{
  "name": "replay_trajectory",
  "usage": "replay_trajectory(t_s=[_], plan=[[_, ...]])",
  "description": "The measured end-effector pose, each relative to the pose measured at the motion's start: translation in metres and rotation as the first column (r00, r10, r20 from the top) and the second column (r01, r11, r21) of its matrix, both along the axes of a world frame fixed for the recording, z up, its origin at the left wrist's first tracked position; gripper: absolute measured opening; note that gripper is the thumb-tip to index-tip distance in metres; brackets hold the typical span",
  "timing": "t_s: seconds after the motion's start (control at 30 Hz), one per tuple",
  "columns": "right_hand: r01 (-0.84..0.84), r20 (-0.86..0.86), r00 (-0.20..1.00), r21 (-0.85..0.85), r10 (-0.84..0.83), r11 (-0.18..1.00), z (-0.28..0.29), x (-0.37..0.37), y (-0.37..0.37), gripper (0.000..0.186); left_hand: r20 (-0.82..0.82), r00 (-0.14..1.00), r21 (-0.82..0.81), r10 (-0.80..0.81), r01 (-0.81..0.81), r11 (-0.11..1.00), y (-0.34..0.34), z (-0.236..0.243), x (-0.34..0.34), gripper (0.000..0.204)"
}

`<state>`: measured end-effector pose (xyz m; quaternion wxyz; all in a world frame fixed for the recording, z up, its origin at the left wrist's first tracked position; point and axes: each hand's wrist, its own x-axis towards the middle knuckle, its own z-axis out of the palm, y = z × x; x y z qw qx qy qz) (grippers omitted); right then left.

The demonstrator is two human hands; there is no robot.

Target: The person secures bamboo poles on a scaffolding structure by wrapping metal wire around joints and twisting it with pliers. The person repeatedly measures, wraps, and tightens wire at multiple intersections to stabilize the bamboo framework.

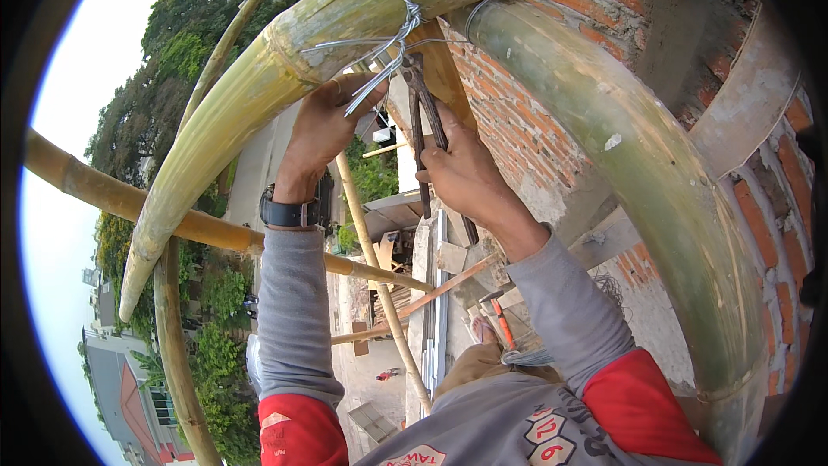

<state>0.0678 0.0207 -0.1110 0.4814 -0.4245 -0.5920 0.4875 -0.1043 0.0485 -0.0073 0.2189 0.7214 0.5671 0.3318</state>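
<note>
My right hand [466,173] is closed round the handles of dark, rusty pincers [416,112]. Their jaws are up at a twisted bundle of silver wire [405,30], just under the thick yellow-green bamboo pole [345,26] that the wire is tied round. Several loose wire ends stick out to the left and down. My left hand [317,134], with a dark watch at the wrist, is up against the pole's underside. Its fingers curl in beside the wire ends and are partly hidden, so what they grip cannot be made out.
A thick green bamboo pole [604,138] curves down the right, before a brick wall [526,112]. Thinner bamboo poles [216,224] cross at the left. A hammer [502,321] with an orange handle is at my waist. Far below lies the ground, with planks and trees [216,354].
</note>
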Motion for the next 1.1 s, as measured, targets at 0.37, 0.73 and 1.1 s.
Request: replay_trajectory(t_s=[0.37,0.73,1.1], plan=[[0.136,0.191,0.970,0.077,-0.149,0.988,0.015,-0.016,-0.004,0.056,-0.140,0.990,0.122,-0.016,0.033,0.992,0.007,-0.005,-0.007,0.051],[-0.309,-0.566,0.798,-0.093,0.205,0.946,-0.006,-0.027,0.004,0.021,0.398,0.917,-0.086,0.005,0.032,0.996,-0.040,-0.031,-0.028,0.080],[-0.628,-0.877,0.323,0.081,0.355,0.774,-0.033,-0.043,0.020,0.021,0.775,0.576,-0.535,0.261,0.377,0.756,-0.099,-0.106,-0.004,0.047]])
